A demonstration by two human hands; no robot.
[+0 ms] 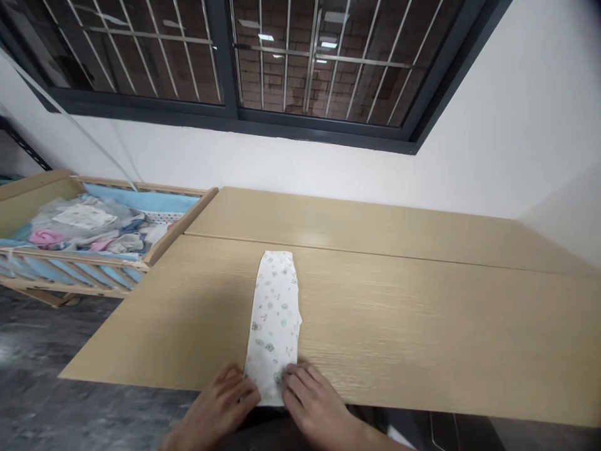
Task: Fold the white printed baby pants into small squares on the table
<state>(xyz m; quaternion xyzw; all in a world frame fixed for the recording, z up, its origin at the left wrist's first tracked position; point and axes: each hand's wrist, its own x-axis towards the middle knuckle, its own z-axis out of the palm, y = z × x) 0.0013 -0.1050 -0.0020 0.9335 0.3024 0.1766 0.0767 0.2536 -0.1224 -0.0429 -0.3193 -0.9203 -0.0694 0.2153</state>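
Note:
A pair of white baby pants (276,307) with small printed figures lies flat on the wooden table, folded lengthwise into a narrow strip. Its narrow end points away toward the wall, and the wider end reaches the table's near edge. At the lower left corner of the cloth, my left hand (224,398) has its fingers curled onto the edge. My right hand (310,394) grips the lower right side, fingers bent over the fabric. Both thumbs are mostly hidden from view.
The pale wooden table (399,313) extends far to the right, with a seam along its back. On the left stands a wooden crib (162,241) with blue lining, piled with baby clothes (89,219). A white wall and a barred window (319,62) rise behind.

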